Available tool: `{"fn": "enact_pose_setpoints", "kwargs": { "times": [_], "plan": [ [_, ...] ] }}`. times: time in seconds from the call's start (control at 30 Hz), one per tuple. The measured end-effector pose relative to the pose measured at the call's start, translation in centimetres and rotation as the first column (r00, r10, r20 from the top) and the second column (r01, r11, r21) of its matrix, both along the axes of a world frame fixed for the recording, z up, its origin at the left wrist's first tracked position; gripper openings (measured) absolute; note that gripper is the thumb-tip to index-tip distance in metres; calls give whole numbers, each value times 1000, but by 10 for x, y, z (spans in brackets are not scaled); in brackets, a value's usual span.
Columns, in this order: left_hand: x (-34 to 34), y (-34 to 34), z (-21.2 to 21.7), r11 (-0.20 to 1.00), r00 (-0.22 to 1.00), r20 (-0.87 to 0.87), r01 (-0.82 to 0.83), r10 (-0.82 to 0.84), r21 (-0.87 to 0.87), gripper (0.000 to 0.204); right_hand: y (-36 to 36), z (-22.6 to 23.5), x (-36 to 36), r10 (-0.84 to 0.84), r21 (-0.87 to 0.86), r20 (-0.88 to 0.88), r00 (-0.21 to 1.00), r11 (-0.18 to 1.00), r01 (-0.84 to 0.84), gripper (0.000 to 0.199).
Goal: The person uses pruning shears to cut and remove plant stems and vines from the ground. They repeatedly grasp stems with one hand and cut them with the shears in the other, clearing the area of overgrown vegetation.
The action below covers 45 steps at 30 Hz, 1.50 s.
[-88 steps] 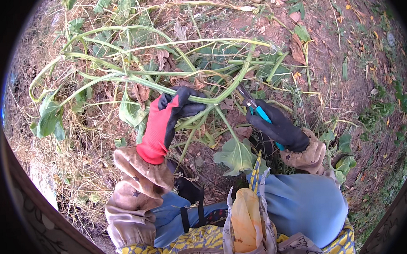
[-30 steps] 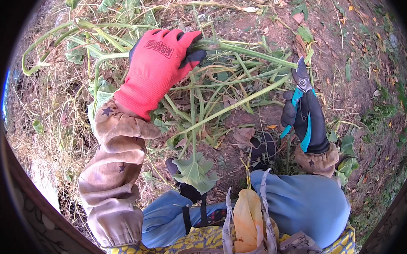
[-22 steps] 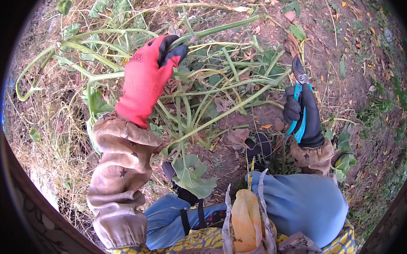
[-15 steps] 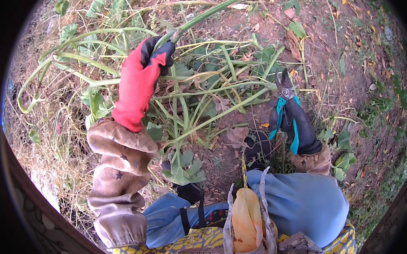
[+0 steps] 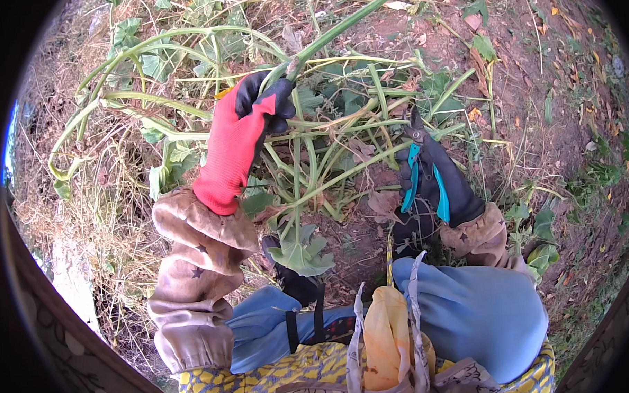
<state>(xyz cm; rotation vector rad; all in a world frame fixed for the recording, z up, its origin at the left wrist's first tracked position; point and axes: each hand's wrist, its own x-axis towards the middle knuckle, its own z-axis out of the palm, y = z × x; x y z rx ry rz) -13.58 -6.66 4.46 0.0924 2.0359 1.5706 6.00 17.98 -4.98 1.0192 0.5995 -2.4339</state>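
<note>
My left hand (image 5: 238, 140), in a red glove with black palm and fingertips, is closed around a thick green vine stem (image 5: 340, 33). The stem slants up to the right out of my fist. In my black-gloved right hand (image 5: 458, 184) is a pair of pruning shears (image 5: 413, 172) with teal handles spread apart. Their dark blades point away from me, among the vine stalks (image 5: 358, 166); whether they touch a stalk I cannot tell. Long pale-green stems (image 5: 156, 126) arch left of my left hand.
A broad green leaf (image 5: 303, 254) hangs close to my dark shoe (image 5: 295, 284). Dry straw (image 5: 108, 224) covers the ground at left, brown soil with fallen leaves (image 5: 527, 130) at right. My blue-clad knee (image 5: 474, 298) and an orange-yellow bundle (image 5: 385, 339) are at the lower edge.
The stem and my left hand appear slightly farther right and lower. My right hand has shifted left with the shears, whose blades now lie among the stalks. The view has also shifted a little.
</note>
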Motion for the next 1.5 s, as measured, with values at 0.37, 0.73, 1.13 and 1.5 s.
{"fn": "enact_pose_setpoints", "kwargs": {
  "times": [0.37, 0.73, 1.13, 1.5],
  "plan": [
    [1, -8, -4, 999, 999, 29, -43, 42, 10, 28, 9, 24, 15, -75, 439, -125, 989, 890, 123, 44],
    [39, 5, -1, 982, 938, -318, 86, -138, -170, 31, 23, 30, 15, 345, 672, -334, 877, 740, -35, 43],
    [72, 25, -14, 808, 700, -492, 211, -518, -550, 42, 4, 30, 6, 440, 683, -434, 786, 730, -32, 36],
    [55, 32, -12, 785, 645, -514, 232, -566, -574, 46, -2, 36, 8, 332, 635, -299, 895, 769, -74, 33]
  ]
}}
